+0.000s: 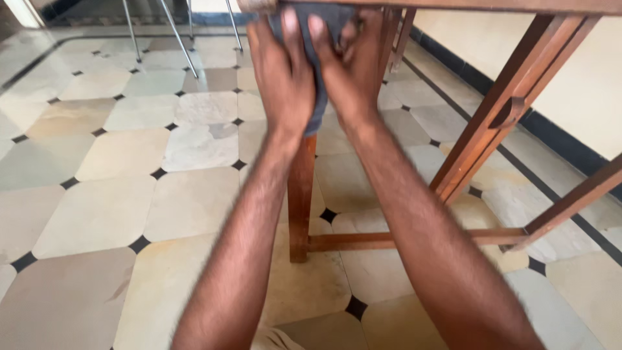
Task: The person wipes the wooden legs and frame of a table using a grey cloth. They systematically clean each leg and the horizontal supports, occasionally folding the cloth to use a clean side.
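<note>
Both hands press a dark grey cloth [317,110] against the upper part of a wooden table leg [301,207]. My left hand [282,74] lies on the left side of the cloth, fingers pointing up toward the table's edge. My right hand [350,65] covers the right side, fingers bent over the cloth. A strip of cloth hangs down between my wrists. The top of the leg is hidden behind my hands and the cloth.
The wooden table frame [512,104] has slanted braces at the right and a low crossbar [389,240]. Beige floor tiles [129,194] with small black diamond insets spread to the left. Thin metal chair legs [178,39] stand at the far top left. A cream wall [583,84] runs on the right.
</note>
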